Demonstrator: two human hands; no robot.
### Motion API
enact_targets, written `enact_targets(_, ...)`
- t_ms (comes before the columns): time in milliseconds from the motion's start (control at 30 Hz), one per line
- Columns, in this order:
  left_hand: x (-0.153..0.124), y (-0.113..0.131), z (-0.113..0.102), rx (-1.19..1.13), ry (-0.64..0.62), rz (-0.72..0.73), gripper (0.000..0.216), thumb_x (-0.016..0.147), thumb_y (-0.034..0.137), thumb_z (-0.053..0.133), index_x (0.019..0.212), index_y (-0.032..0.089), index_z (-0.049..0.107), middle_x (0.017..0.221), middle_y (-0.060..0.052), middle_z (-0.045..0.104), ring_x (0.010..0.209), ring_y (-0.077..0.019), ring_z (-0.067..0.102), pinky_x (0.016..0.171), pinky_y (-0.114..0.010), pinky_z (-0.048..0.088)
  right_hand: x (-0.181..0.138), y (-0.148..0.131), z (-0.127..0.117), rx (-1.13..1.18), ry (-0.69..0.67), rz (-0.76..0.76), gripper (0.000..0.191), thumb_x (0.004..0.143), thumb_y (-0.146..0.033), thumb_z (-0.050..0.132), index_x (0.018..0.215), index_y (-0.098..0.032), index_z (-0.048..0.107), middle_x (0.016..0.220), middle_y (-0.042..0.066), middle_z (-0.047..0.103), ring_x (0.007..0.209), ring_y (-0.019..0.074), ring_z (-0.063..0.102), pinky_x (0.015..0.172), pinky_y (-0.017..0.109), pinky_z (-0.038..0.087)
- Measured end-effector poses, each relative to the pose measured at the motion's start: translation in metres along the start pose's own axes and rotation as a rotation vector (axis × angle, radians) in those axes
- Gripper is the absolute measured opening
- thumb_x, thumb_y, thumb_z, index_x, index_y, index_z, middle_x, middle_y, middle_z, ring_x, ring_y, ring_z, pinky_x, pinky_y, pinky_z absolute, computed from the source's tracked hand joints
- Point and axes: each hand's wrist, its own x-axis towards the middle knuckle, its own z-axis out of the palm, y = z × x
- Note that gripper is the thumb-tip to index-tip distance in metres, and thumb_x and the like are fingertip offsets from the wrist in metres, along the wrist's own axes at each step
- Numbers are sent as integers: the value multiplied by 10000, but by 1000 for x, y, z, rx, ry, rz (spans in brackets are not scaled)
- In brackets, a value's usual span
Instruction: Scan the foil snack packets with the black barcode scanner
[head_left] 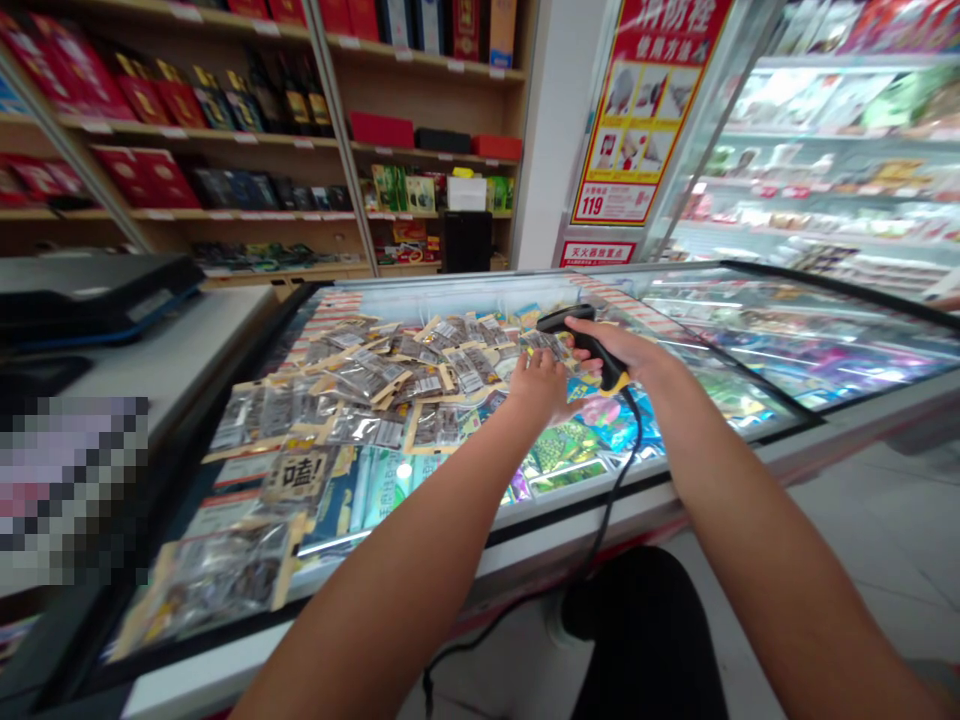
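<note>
Nearest the camera, two bare forearms reach forward from the bottom edge over the white front rim of a glass-topped chest freezer (540, 545). A black cable (611, 505) hangs from the right side down past the freezer's front and out of view below.

On the sliding glass lid lies a wide spread of clear plastic snack packets with kraft-paper edges (360, 395), overlapping one another from the near left corner up toward the middle. Through the glass beneath them show colourful frozen goods in green, blue and pink wrappers.

The left hand (534, 385) is over the far right part of that spread, its grip closed on one small clear packet (541, 345) held up just above the others, right beside the other hand.

The right hand (622, 355) is clenched around the handle of a black handheld barcode scanner with a yellow trim (581, 340); the scanner's head points left, toward the lifted packet, and sits very near it.

To the left, a grey table (176, 355) carries a flat black device (90, 290), with a pixelated patch closer in.

Farther back stand wooden shelves (225, 140) stocked with red and dark boxes, a red and white poster (649, 100) on a pillar, and a lit refrigerated display case (825, 150) on the right.
</note>
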Motion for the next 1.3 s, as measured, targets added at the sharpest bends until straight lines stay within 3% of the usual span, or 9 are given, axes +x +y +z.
enact_targets(100,0,-4,-4,14,25,-102,840,940,709,422,1536,117,450,1560,-199,483,1412,-356,456,1175,-454,319,2,0,-1,-163,281,-128,334,966,-483,636,795,-199,595,583,-12,561,402,93,464,368,206,376)
enact_targets(200,0,-13,-6,29,18,-205,889,923,744,410,1581,145,394,1610,-194,412,1413,-377,438,1148,-466,336,5,1,-7,-469,625,-212,324,905,-493,714,798,-202,621,562,4,571,425,135,514,402,241,383)
enact_targets(333,-1,-22,-7,76,3,-311,922,924,754,347,1567,97,416,1633,-202,374,1487,-378,331,1202,-481,266,11,6,-14,-816,759,-237,307,854,-439,774,722,-212,615,483,-8,509,466,166,529,467,252,370)
enact_targets(500,-2,-21,-3,87,61,-339,876,950,672,373,1568,51,395,1657,-218,331,1528,-375,263,1250,-487,180,11,7,-12,-895,699,-198,377,826,-423,811,611,-235,565,415,0,489,411,170,492,440,268,346)
enact_targets(633,-2,-17,4,46,176,-8,605,992,411,438,1527,132,470,1657,-166,351,1532,-311,290,1266,-433,163,2,1,-6,-677,565,-196,294,859,-399,786,699,-206,632,498,27,600,370,144,484,396,265,364)
enact_targets(767,2,-12,9,-11,61,171,573,1031,361,363,1574,183,410,1673,-132,343,1527,-275,333,1239,-438,261,1,-1,-6,-570,647,-285,278,896,-396,746,737,-198,633,626,62,683,366,130,505,380,268,394)
enact_targets(900,3,-10,6,-12,-9,149,595,1040,462,345,1572,210,431,1669,-134,353,1527,-302,343,1231,-466,277,4,0,-9,-447,654,-251,293,928,-425,706,765,-201,609,643,44,674,372,122,515,367,258,404)
enact_targets(1100,2,-6,1,14,-69,-36,902,918,793,319,1632,241,330,1715,-126,250,1572,-348,235,1244,-506,233,-4,-6,-3,16,311,-81,374,1029,-483,524,825,-183,613,613,27,639,372,86,487,346,205,388)
enact_targets(1300,3,-6,1,-29,-152,-184,1053,875,857,248,1672,172,172,1734,-151,150,1601,-341,135,1266,-502,169,-7,-5,-3,-13,176,20,385,1001,-540,541,834,-200,609,599,49,669,374,113,488,315,213,388)
